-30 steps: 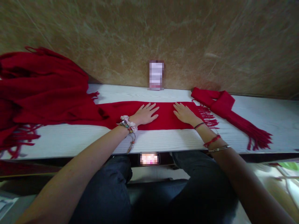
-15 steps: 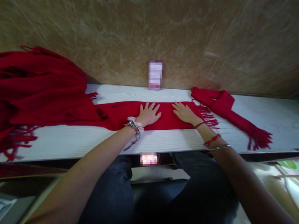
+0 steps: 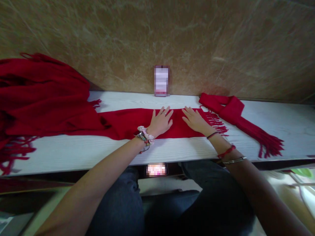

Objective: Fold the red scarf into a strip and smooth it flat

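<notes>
A red scarf (image 3: 130,123) with a fringed right end lies flat across the white table. Flat on its middle rests my left hand (image 3: 161,123), fingers spread, a ring and bracelets on it. Closer to the fringe, my right hand (image 3: 195,121) also presses on the cloth with its fingers apart. Neither hand grips anything. At the left the cloth runs to a large heap of red fabric (image 3: 46,95); where one piece ends and another starts I cannot tell. A folded red scarf (image 3: 231,109) lies to the right of my right hand.
The white table (image 3: 283,121) is narrow and backs onto a brown marbled wall (image 3: 118,42). A phone-like object (image 3: 161,81), blurred, leans on the wall. Another blurred lit screen (image 3: 156,169) is below the table's front edge, above my legs.
My left hand has slid slightly to the right on the scarf, closer to my right hand. My right hand stays near the fringed end. The view has shifted a little.
</notes>
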`<state>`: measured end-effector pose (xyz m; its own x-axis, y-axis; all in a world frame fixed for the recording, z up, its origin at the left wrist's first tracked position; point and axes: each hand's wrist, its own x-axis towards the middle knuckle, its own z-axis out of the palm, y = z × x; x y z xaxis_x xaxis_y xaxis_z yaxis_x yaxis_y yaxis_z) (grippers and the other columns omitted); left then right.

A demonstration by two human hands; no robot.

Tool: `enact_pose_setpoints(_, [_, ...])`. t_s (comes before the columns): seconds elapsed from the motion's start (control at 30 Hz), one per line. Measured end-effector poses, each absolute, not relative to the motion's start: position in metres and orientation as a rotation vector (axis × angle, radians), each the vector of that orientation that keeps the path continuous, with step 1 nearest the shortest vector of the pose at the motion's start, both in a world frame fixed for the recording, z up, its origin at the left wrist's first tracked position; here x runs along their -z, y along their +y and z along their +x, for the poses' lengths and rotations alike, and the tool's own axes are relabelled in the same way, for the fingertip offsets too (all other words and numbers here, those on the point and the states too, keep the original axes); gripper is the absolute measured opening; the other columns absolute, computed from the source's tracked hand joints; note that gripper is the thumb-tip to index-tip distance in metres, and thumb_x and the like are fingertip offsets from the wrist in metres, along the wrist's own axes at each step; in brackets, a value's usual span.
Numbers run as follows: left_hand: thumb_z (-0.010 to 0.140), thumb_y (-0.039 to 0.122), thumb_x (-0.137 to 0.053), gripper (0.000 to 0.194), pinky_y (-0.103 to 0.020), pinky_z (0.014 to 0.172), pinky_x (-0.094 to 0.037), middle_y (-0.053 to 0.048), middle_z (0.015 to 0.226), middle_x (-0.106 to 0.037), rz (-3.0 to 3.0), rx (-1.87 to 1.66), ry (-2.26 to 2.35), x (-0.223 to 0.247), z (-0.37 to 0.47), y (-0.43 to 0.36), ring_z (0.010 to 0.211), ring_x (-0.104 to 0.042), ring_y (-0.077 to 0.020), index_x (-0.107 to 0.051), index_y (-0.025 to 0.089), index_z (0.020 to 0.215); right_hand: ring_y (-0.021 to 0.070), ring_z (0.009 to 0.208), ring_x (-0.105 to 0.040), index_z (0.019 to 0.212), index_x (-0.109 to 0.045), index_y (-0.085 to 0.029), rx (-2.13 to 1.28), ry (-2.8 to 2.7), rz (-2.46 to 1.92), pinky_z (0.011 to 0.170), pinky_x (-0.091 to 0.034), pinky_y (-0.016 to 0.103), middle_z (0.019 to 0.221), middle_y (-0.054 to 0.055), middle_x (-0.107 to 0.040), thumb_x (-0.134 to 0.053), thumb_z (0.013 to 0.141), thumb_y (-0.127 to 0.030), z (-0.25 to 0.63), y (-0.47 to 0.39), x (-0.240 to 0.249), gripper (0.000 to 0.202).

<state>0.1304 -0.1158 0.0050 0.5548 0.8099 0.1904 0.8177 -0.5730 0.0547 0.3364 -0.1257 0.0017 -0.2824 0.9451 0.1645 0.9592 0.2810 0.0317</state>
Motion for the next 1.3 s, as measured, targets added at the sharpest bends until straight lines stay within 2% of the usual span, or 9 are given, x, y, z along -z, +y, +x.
enact_pose_setpoints(0.2, [0.090,0.048,-0.022,0.054,-0.059,0.103,-0.018,-0.004,0.148,-0.024,-2.809,0.175,-1.567,0.001,0.136,-0.115,0.134,-0.017,-0.0316,-0.029,0.025,0.139,0.0252,0.132,-0.028,0.136,-0.036,-0.014,0.037,-2.388,-1.811,0.103,-0.028,0.051,0.143,0.013,-0.032,-0.027,0.092,-0.031,0.358,-0.132,0.012,0.048])
enact_pose_setpoints(0.4, [0.091,0.040,-0.027,0.049,-0.055,0.103,-0.022,-0.008,0.144,-0.032,-2.767,0.280,-1.507,0.002,0.133,-0.117,0.132,-0.025,-0.0301,-0.039,0.019,0.133,0.0308,0.129,-0.032,0.130,-0.043,-0.006,0.190,-2.192,-1.964,0.099,-0.031,0.057,0.138,0.020,-0.038,-0.028,0.090,-0.026,0.399,-0.139,0.011,0.046])
enact_pose_setpoints(0.53, [0.091,0.031,-0.033,0.039,-0.044,0.104,-0.025,-0.010,0.135,-0.044,-2.744,0.407,-1.185,-0.005,0.132,-0.125,0.126,-0.036,-0.0237,-0.051,0.015,0.121,0.0309,0.129,-0.033,0.127,-0.046,-0.006,0.299,-2.271,-1.728,0.102,-0.030,0.055,0.136,0.020,-0.041,-0.036,0.088,-0.023,0.383,-0.146,0.000,0.045])
enact_pose_setpoints(0.67, [0.089,0.043,-0.038,0.040,-0.031,0.085,-0.041,-0.009,0.116,-0.056,-2.879,0.293,-0.852,-0.018,0.127,-0.137,0.102,-0.054,-0.0190,-0.055,0.017,0.114,0.0219,0.126,-0.038,0.126,-0.050,-0.015,0.015,-2.625,-1.343,0.103,-0.035,0.044,0.133,0.011,-0.048,-0.042,0.088,-0.028,0.356,-0.161,-0.012,0.041])
enact_pose_setpoints(0.8, [0.088,0.044,-0.042,0.037,-0.028,0.071,-0.043,-0.008,0.103,-0.059,-2.895,0.143,-0.632,-0.027,0.121,-0.149,0.089,-0.056,-0.0181,-0.058,0.016,0.106,0.0225,0.124,-0.041,0.124,-0.052,-0.013,-0.059,-2.737,-1.316,0.103,-0.036,0.042,0.131,0.012,-0.050,-0.045,0.088,-0.033,0.352,-0.177,-0.021,0.043])
enact_pose_setpoints(0.87, [0.089,0.030,-0.043,0.026,-0.026,0.067,-0.042,-0.008,0.100,-0.060,-2.874,0.097,-0.578,-0.029,0.119,-0.151,0.089,-0.056,-0.0175,-0.057,0.017,0.107,0.0236,0.122,-0.043,0.124,-0.052,-0.012,-0.016,-2.754,-1.330,0.101,-0.038,0.042,0.130,0.013,-0.050,-0.048,0.086,-0.035,0.357,-0.184,-0.025,0.045])
enact_pose_setpoints(0.97, [0.086,0.011,-0.039,0.031,-0.024,0.061,-0.041,-0.008,0.100,-0.059,-2.856,0.069,-0.568,-0.029,0.118,-0.151,0.089,-0.055,-0.0162,-0.053,0.018,0.114,0.0241,0.117,-0.049,0.121,-0.055,-0.012,0.100,-2.803,-1.295,0.098,-0.042,0.040,0.126,0.013,-0.055,-0.052,0.084,-0.031,0.360,-0.193,-0.030,0.042])
enact_pose_setpoints(1.2, [0.087,0.029,-0.044,0.026,-0.025,0.057,-0.041,-0.008,0.098,-0.058,-2.861,0.096,-0.617,-0.027,0.123,-0.156,0.086,-0.056,-0.0188,-0.054,0.017,0.109,0.0236,0.097,-0.061,0.105,-0.063,-0.009,0.502,-2.751,-1.240,0.085,-0.049,0.037,0.109,0.015,-0.064,-0.051,0.082,-0.014,0.342,-0.201,-0.026,0.027])
enact_pose_setpoints(1.3, [0.088,0.020,-0.041,0.023,-0.025,0.056,-0.040,-0.007,0.098,-0.059,-2.820,0.102,-0.624,-0.026,0.123,-0.157,0.087,-0.056,-0.0183,-0.054,0.017,0.107,0.0239,0.095,-0.061,0.102,-0.065,-0.009,0.583,-2.734,-1.193,0.082,-0.050,0.036,0.107,0.014,-0.065,-0.051,0.084,-0.018,0.340,-0.200,-0.021,0.024])
